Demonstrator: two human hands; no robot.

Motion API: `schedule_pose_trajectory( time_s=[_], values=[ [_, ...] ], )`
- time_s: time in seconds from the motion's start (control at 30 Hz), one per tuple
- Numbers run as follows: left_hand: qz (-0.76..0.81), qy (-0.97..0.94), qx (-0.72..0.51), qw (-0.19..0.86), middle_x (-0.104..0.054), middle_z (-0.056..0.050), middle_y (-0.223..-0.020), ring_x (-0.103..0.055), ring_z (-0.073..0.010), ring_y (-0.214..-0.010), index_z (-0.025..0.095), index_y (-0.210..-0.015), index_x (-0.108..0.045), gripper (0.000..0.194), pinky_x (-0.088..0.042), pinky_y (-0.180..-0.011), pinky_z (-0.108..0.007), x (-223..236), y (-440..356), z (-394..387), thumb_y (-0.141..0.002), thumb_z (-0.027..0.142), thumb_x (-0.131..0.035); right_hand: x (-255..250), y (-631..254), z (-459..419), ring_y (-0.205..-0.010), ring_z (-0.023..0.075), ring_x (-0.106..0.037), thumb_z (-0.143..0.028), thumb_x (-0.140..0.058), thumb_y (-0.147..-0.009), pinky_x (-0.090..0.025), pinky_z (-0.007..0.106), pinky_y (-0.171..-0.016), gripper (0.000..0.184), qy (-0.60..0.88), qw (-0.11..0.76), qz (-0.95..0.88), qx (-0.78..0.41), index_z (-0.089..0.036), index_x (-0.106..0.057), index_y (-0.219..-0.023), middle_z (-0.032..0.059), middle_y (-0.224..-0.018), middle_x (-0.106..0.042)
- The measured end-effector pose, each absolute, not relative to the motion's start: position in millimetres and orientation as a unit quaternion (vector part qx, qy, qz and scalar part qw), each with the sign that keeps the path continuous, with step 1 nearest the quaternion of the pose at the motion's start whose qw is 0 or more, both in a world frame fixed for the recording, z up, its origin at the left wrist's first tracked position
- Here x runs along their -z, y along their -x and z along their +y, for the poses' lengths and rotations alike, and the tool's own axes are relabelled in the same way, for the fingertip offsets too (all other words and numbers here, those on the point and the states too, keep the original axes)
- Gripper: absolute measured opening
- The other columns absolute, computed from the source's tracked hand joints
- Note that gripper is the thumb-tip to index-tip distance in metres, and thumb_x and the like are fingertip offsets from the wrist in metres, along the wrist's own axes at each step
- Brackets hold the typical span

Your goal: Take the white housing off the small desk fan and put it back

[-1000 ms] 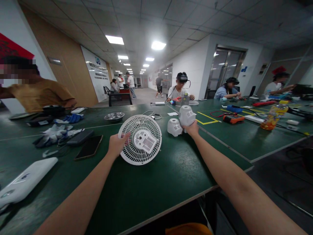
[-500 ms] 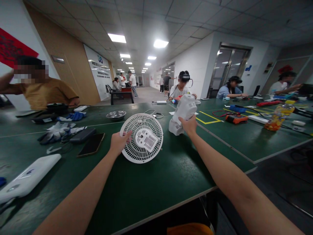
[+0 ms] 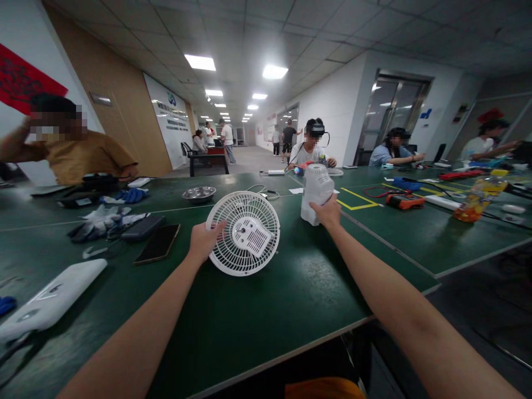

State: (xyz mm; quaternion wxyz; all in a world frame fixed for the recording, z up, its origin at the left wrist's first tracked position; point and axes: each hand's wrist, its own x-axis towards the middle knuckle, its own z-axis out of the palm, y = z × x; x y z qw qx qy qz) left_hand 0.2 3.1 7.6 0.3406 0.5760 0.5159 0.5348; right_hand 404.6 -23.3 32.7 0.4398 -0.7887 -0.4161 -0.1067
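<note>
My left hand (image 3: 204, 241) is closed on the left rim of a round white fan grille (image 3: 252, 235), thumb over its slats and the other fingers hidden behind. The grille is tilted, with a vented plate at its middle facing me. To the right, my right hand (image 3: 327, 211) grips the lower right side of a white plastic housing (image 3: 316, 191) with vent slots near its top. That housing is upright at the table; whether its base rests fully on the surface I cannot tell. The two white parts are apart.
On the green table (image 3: 266, 316) at left lie a phone (image 3: 158, 244), a white device (image 3: 56, 296) and gloves (image 3: 108, 221). Behind the grille are a metal bowl (image 3: 199, 193) and a white cable (image 3: 266, 193). At right stand a multimeter (image 3: 405, 200) and a bottle (image 3: 481, 197). Several people sit around.
My right hand has turned the white housing from a tilt to upright and shifted it slightly right. The fan grille in my left hand has barely moved.
</note>
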Motion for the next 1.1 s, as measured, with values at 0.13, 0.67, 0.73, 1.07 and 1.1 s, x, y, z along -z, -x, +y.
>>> schedule_pose_trajectory(
  time_s=[0.13, 0.67, 0.73, 1.07, 1.1],
  values=[
    [0.519, -0.562, -0.537, 0.356, -0.072, -0.007, -0.068, -0.07, -0.0219, -0.06, 0.012, -0.081, -0.07, 0.026, -0.057, -0.06, -0.034, -10.0, -1.3, 1.9, -0.071, 0.036, -0.075, -29.3, -429.7, -22.7, -0.1, 0.0344, -0.062, -0.056, -0.07, -0.065, -0.047, 0.044, -0.085, 0.076, 0.788, 0.457, -0.401, 0.1, -0.015, -0.04, -0.122, 0.0186, -0.11, -0.064],
    [0.516, -0.565, -0.54, 0.351, -0.072, -0.008, -0.07, -0.07, -0.0225, -0.062, 0.013, -0.082, -0.07, 0.025, -0.057, -0.06, -0.034, -9.6, -2.3, 0.5, -0.073, 0.036, -0.073, -46.1, -436.8, -18.7, -0.114, 0.0273, -0.051, -0.047, -0.063, -0.075, -0.041, 0.041, -0.095, 0.075, 0.65, 0.591, -0.45, 0.16, -0.012, -0.037, -0.135, 0.0167, -0.127, -0.053],
    [0.517, -0.569, -0.538, 0.345, -0.072, -0.008, -0.069, -0.07, -0.0227, -0.061, 0.013, -0.082, -0.071, 0.027, -0.057, -0.059, -0.034, -10.1, -2.0, 0.0, -0.072, 0.037, -0.073, -46.4, -434.2, -21.1, -0.116, 0.028, -0.049, -0.046, -0.062, -0.076, -0.04, 0.043, -0.096, 0.074, 0.648, 0.588, -0.455, 0.169, -0.013, -0.035, -0.137, 0.0161, -0.128, -0.052],
    [0.519, -0.591, -0.527, 0.322, -0.073, -0.009, -0.071, -0.07, -0.024, -0.062, 0.013, -0.083, -0.072, 0.034, -0.056, -0.058, -0.034, -8.4, 0.5, 1.5, -0.072, 0.045, -0.072, -64.9, -381.8, -42.5, -0.111, 0.0277, -0.052, -0.044, -0.066, -0.074, -0.04, 0.042, -0.096, 0.076, 0.59, 0.578, -0.528, 0.199, -0.014, -0.034, -0.136, 0.0151, -0.126, -0.052],
    [0.52, -0.589, -0.527, 0.325, -0.073, -0.009, -0.071, -0.07, -0.0236, -0.062, 0.013, -0.084, -0.072, 0.033, -0.055, -0.058, -0.033, -9.0, 0.2, 0.9, -0.071, 0.044, -0.072, -62.8, -372.3, -42.2, -0.106, 0.0265, -0.055, -0.044, -0.067, -0.073, -0.043, 0.04, -0.094, 0.074, 0.588, 0.564, -0.554, 0.172, -0.014, -0.037, -0.134, 0.0138, -0.122, -0.055]
  ],
)
